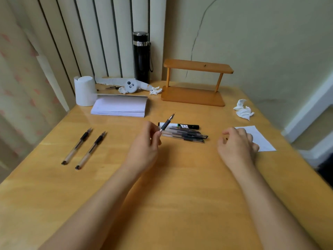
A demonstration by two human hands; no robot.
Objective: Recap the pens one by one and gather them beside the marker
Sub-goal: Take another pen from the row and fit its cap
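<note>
Left hand (pixel 146 141) pinches an uncapped clear-barrelled pen (pixel 166 123), nib up; right hand (pixel 236 139) curls loosely, its contents unclear; any cap should push on straight until seated

We record two forearms in view, both bare from the lower edge of the picture to the wrist; no sleeve or cuff shows on either. The left hand (pixel 144 147) is bare: we see no glove, ring, watch or band on it or on its wrist. The right hand (pixel 237 143) is likewise bare, with no glove, ring or strap visible. The fingers are slender; the nails, where they show, are short, and we cannot tell whether they carry any polish. Both forearms are slim and smooth, with no marks, plasters or writing that we can make out. Nothing above the forearms is in view.
</note>
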